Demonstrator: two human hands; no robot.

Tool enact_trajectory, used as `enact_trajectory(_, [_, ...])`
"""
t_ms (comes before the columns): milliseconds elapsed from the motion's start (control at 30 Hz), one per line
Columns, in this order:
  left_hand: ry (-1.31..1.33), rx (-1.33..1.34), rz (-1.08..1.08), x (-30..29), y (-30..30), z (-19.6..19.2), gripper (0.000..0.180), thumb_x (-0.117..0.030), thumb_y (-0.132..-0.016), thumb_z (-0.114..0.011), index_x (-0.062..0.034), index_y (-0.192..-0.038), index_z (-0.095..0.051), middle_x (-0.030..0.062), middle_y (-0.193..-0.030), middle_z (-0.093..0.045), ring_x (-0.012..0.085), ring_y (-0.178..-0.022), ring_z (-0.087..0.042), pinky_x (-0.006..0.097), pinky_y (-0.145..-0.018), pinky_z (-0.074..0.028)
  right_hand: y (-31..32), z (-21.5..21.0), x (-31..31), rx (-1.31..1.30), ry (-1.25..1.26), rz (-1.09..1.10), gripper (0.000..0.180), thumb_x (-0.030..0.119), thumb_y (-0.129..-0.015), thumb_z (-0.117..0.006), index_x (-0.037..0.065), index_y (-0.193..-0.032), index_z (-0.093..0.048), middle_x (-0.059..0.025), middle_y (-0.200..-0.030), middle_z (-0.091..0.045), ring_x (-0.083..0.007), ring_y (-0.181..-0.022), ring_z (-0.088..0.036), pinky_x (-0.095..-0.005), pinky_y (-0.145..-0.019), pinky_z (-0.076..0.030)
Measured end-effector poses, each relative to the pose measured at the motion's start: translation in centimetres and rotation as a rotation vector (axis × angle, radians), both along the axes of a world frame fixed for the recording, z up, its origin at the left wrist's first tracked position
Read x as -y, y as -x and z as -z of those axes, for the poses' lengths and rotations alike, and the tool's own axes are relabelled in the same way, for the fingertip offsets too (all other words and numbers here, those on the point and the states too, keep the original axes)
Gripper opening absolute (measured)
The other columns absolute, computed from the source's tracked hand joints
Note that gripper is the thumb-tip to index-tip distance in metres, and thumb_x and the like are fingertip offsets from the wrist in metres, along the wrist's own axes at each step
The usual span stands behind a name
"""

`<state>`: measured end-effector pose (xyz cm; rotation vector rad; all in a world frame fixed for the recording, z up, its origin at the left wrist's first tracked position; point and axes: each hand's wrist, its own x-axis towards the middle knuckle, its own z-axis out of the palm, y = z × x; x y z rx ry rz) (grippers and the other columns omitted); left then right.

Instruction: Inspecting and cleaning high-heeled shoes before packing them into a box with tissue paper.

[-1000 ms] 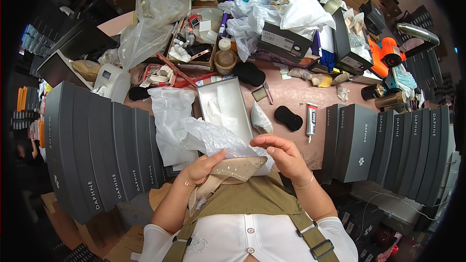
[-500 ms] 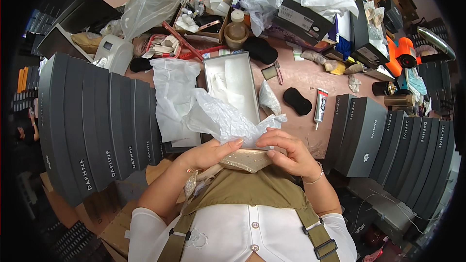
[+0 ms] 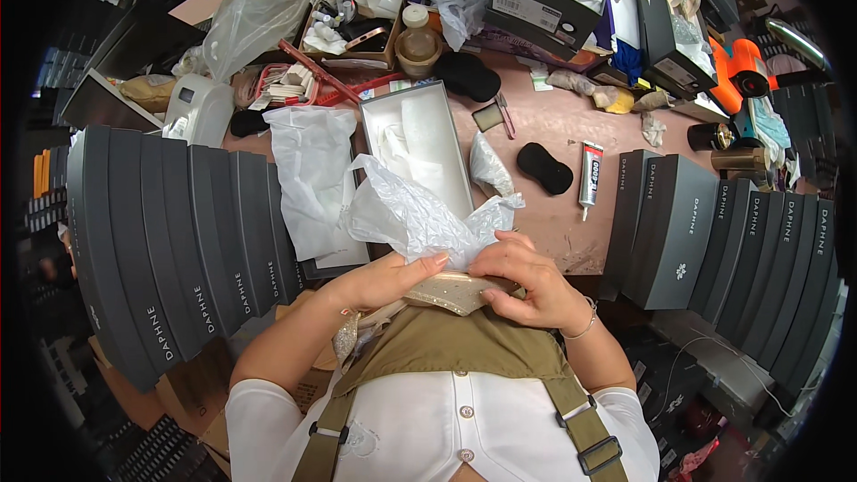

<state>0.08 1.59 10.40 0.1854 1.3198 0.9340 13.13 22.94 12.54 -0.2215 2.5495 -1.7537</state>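
I see the right hand, raised a second ago, now clamped like the left hand on the beige, glitter-speckled shoe between their fingers, steadying it two-handed, crumpled white tissue paper just beyond.

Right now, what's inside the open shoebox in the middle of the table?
White paper lies in the open shoebox. A crumpled white sheet hides its near end, and anything under the paper can't be seen.

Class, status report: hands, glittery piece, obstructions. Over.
Left hand, right hand: both holding glittery beige piece. Crumpled white tissue just beyond, possibly in the way.
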Motion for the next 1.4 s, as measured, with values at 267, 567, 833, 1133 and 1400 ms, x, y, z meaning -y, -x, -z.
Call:
enact_trajectory(267, [0.033,0.056,-0.034,-0.2,0.2,-0.6,0.064,-0.051,-0.094,-0.045,0.0085,-0.114,-0.059,0.0134,-0.110,-0.060,0.0144,-0.102,-0.052,0.027,-0.089,-0.043,-0.2,0.2,0.5,-0.027,-0.049,0.006,0.027,0.010,-0.076,-0.064,0.005,-0.103,-0.062,-0.0082,-0.098,-0.061,-0.0237,-0.095,-0.059,-0.0460,-0.101,-0.034])
enact_trajectory(567, [0.020,0.094,-0.055,0.0,0.0,-0.5,0.052,-0.043,-0.096,-0.045,0.0034,-0.116,-0.059,0.0090,-0.112,-0.059,0.0119,-0.100,-0.052,0.027,-0.088,-0.043,-0.1,-0.2,0.7,-0.084,-0.133,0.013,0.027,0.010,-0.076,-0.065,0.005,-0.102,-0.063,-0.0071,-0.096,-0.060,-0.0222,-0.094,-0.059,-0.0468,-0.102,-0.034])
enact_trajectory(833, [0.005,0.089,-0.043,0.0,0.2,-0.8,0.056,-0.044,-0.096,-0.046,0.0058,-0.119,-0.056,0.0115,-0.116,-0.057,0.0141,-0.105,-0.052,0.028,-0.091,-0.042,-0.1,-0.4,0.8,-0.109,-0.202,-0.007,0.027,0.010,-0.075,-0.066,0.006,-0.102,-0.062,-0.0060,-0.094,-0.059,-0.0215,-0.092,-0.058,-0.0463,-0.101,-0.033])
enact_trajectory(1133, [0.018,0.058,-0.046,0.2,0.0,-0.3,0.056,-0.044,-0.096,-0.046,0.0063,-0.117,-0.057,0.0114,-0.112,-0.060,0.0135,-0.101,-0.053,0.027,-0.088,-0.044,0.0,-0.7,1.3,-0.171,-0.322,-0.005,0.028,0.008,-0.075,-0.067,0.005,-0.102,-0.062,-0.0055,-0.095,-0.059,-0.0215,-0.091,-0.058,-0.0465,-0.100,-0.034])
enact_trajectory(1400, [0.000,0.133,-0.106,0.1,-0.1,-0.5,0.052,-0.042,-0.097,-0.045,0.0041,-0.115,-0.058,0.0094,-0.111,-0.060,0.0120,-0.099,-0.053,0.026,-0.086,-0.044,-0.7,-0.2,1.5,-0.078,-0.150,0.061,0.027,0.005,-0.077,-0.064,0.004,-0.103,-0.062,-0.0085,-0.098,-0.061,-0.0237,-0.091,-0.059,-0.0457,-0.097,-0.037])
